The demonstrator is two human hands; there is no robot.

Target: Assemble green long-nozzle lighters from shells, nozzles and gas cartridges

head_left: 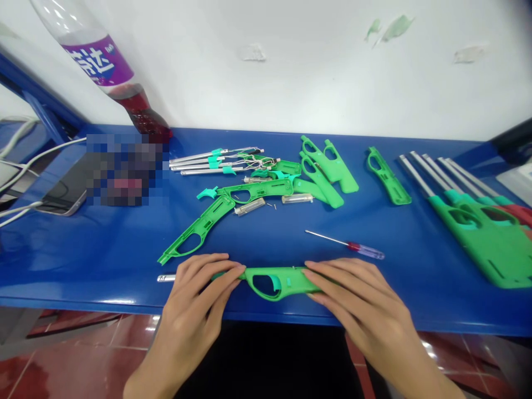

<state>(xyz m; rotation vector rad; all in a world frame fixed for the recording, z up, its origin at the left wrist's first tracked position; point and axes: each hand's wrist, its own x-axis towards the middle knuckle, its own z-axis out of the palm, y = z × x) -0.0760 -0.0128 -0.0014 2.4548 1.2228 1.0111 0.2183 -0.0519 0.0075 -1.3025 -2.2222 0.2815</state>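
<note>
Bare left hand (201,296) is closest to me, fingers wrapped around the nose end of a green plastic utility lighter with silver tube and teal trigger (298,281); bare right hand (368,291) is clamped on its handle end. So it's strung between both hands, near the front of the blue table (257,238). Looks light and stiff, probably a bit slick, and thin-walled enough that I wouldn't squeeze hard. I'd hold it at the neck and handle, off the trigger.

Around it, left to right: dark phone with a silver edge (62,191), tall clear plastic bottle with purple label (102,64), an open green plastic half-shell (197,227) just past the left hand. Silver metal tubes with thin wires (203,171) look snaggy. Slim screwdriver with red-and-purple handle (358,247) lies just beyond the right hand, kinda in the way. Far right, bunched green plastic lighters (486,238), well apart.
</note>
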